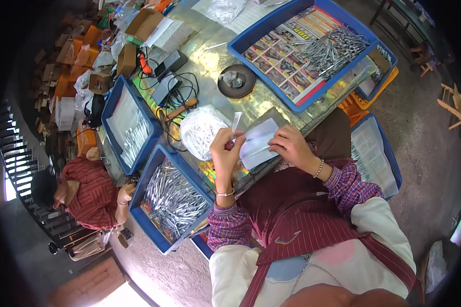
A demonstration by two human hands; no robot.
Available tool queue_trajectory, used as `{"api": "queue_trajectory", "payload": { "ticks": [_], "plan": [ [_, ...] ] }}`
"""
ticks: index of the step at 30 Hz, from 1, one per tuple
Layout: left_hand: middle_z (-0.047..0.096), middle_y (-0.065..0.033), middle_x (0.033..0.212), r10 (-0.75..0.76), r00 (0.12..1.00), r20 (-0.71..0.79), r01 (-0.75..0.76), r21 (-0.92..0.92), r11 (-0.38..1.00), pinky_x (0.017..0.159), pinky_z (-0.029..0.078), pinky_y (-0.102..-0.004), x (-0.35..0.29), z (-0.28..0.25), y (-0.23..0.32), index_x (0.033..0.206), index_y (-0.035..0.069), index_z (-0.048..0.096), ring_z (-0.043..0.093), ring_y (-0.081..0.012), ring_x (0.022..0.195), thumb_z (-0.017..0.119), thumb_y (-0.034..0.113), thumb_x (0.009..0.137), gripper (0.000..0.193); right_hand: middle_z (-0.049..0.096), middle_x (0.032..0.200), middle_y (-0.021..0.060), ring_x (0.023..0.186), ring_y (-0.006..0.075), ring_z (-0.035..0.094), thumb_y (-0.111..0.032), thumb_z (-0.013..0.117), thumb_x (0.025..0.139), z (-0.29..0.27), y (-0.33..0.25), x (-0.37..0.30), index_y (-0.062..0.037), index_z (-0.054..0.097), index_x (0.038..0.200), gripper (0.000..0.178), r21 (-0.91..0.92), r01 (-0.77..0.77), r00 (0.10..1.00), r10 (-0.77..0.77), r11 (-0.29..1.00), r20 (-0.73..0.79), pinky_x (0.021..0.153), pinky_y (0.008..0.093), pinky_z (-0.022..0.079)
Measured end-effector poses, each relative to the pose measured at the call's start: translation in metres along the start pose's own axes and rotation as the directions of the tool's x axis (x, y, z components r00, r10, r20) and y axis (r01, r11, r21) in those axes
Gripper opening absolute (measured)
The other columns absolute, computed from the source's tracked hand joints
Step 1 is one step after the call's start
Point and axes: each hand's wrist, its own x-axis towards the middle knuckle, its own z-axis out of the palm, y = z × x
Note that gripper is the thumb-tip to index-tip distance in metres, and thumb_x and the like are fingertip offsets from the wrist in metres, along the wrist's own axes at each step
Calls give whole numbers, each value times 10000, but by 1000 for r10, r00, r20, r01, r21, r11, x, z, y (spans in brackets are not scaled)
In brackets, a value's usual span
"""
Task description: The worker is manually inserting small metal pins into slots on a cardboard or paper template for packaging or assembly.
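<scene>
A pale sheet [256,143] lies flat at the near edge of the worktop [210,61], on a grey slab [273,113] that seems to give it firm backing, right in front of the person's lap where both hands meet easily. The right hand [293,147] rests on its right part, fingers bent and close together with the tips pressed down, probably to keep it from shifting; whether they also pinch something slender there I cannot tell. The left hand [227,147] is curled closed just beside the sheet's left edge, gripping a slim translucent strip [236,121] that sticks up past the fingers; a dark red bit shows in the same grip, perhaps part of it. Both wrists come in from below, the left forearm nearly upright, the right one angled inward from the right. Just beyond the left hand sits a clear bag [202,130] of small white pieces, apparently placed for short reaches. Farther out, a round dark dish [224,90], a large blue tray [263,79] of metal parts and, to the left, another blue tray [188,177] full of them ring the spot. A co-worker [92,192] sits at far left.
</scene>
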Motion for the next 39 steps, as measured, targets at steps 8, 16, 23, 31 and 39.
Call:
{"api": "queue_trajectory", "payload": {
  "ticks": [8, 16, 23, 31, 39],
  "plan": [
    [395, -21, 461, 402, 875, -270, -455, -743, 491, 420, 345, -280, -7, 24, 87, 473, 103, 362, 368, -161, 396, 412, 164, 902, 436, 522, 748, 29, 759, 220, 510, -176, 706, 692, -5, 3, 2, -86, 587, 715, 151, 17, 6, 1000, -6, 1000, -7, 680, 335, 402],
    [402, -55, 473, 66, 997, -42, -77, -687, 723, 423, 274, -276, -27, 75, 0, 524, 37, 385, 350, -134, 428, 461, 148, 913, 411, 524, 764, 30, 772, 225, 511, -151, 715, 651, -3, -3, -1, -83, 591, 732, 164, -40, 14, 1000, -13, 999, 29, 684, 336, 392],
    [370, -39, 470, -57, 990, -126, -33, -617, 786, 416, 265, -281, -51, 47, 4, 530, 66, 326, 332, -131, 422, 413, 117, 883, 367, 515, 732, 33, 759, 231, 513, -213, 720, 656, 1, 3, -1, -105, 595, 722, 177, -25, 18, 999, -18, 1000, -31, 681, 350, 393],
    [404, -40, 476, -55, 974, -220, -51, -448, 893, 443, 308, -247, -55, 61, -2, 526, 50, 370, 357, -128, 437, 385, 48, 820, 294, 619, 734, 73, 677, 109, 604, -125, 668, 804, -57, 4, 1, 5, 605, 853, 152, 567, -255, 910, 393, 783, -133, 618, 271, 472],
    [272, 10, 449, 21, 990, -141, -76, -400, 913, 447, 197, -254, -51, 65, 7, 520, 102, 271, 251, -90, 419, 446, 137, 896, 417, 665, 845, 45, 791, 114, 630, -83, 622, 847, -227, 113, -181, 0, 641, 944, 128, 351, -501, 451, 585, 791, -674, 726, 245, 515]
  ]
}}
